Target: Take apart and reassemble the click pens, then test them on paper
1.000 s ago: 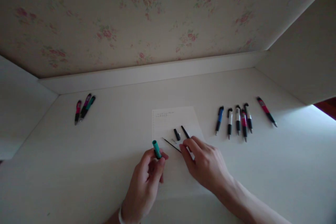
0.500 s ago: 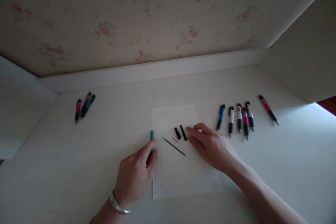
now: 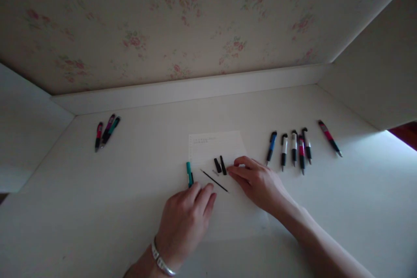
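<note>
My left hand (image 3: 187,217), wearing a silver bracelet, is over the lower left of a lined paper sheet (image 3: 243,221). Its fingers are bent and slightly apart, and I see nothing in them. Just beyond its fingertips lies a teal pen barrel (image 3: 189,173), its lower end partly hidden by the hand. A thin black ink refill (image 3: 215,181) rests slantwise on the sheet between my hands. My right hand (image 3: 259,180) rests at the right, thumb and fingers apart, fingertips beside a slim black pen part (image 3: 223,165). Next to that are a wider black piece (image 3: 217,165) and a small spring (image 3: 215,173).
On the white desk (image 3: 146,147), a pink pen (image 3: 99,137), a purple pen (image 3: 108,127) and a teal pen (image 3: 111,131) lie at left. To the right are a blue pen (image 3: 271,147), several white and pink pens, and a separate pink pen (image 3: 329,137). Flowered wallpaper rises behind.
My left hand has let go of the teal barrel and moved right, over the paper. My right hand stays near the black parts. The view has shifted slightly.
</note>
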Demonstrator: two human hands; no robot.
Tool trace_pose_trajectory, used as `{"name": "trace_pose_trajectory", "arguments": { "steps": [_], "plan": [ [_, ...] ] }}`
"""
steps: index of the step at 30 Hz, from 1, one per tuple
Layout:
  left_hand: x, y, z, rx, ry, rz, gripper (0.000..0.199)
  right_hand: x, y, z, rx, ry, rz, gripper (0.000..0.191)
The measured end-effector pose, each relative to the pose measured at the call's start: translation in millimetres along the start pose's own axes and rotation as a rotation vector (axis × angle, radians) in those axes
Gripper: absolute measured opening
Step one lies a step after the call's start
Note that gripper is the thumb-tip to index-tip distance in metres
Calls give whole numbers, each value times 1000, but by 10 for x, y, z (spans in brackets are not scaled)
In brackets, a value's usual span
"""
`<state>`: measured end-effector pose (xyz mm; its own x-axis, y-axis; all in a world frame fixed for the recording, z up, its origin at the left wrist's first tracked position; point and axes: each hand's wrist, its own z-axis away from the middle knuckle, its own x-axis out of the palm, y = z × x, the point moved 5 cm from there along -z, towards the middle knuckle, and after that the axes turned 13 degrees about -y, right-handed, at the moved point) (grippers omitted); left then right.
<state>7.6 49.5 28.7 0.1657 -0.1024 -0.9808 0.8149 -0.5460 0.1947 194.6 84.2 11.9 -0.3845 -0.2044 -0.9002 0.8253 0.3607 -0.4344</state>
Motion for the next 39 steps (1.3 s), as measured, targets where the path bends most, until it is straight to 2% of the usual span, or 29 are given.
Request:
{"name": "trace_pose_trajectory", "arguments": {
  "steps": [6,10,12,16,19,22,26,29,33,36,39],
  "plan": [
    [99,225,-172,56,-142,3,31,-38,19,4,59,145,-298,19],
    [136,284,-255,117,-261,-29,20,-68,-34,10,74,196,-521,13],
    [147,301,-278,123,-261,-44,14,-57,-52,9,92,182,-626,12],
    [174,349,-288,151,-183,-122,10,10,-35,-3,166,142,-823,27],
    [175,384,-277,203,-121,-172,12,59,-12,-24,213,131,-974,22],
    [106,410,-245,278,-3,-150,12,88,13,-34,272,157,-1204,17],
    [-57,393,-140,381,195,-11,21,103,25,-29,298,171,-1424,23],
    [-130,265,-67,344,303,130,24,127,25,-13,266,167,-1498,21],
    [-103,25,-27,230,424,265,29,181,-26,9,219,162,-1534,17],
    [-58,-102,-38,165,470,329,33,226,-124,10,214,85,-1538,18],
    [-57,-142,-52,143,485,377,32,236,-214,9,218,22,-1490,19]
  ]
}}
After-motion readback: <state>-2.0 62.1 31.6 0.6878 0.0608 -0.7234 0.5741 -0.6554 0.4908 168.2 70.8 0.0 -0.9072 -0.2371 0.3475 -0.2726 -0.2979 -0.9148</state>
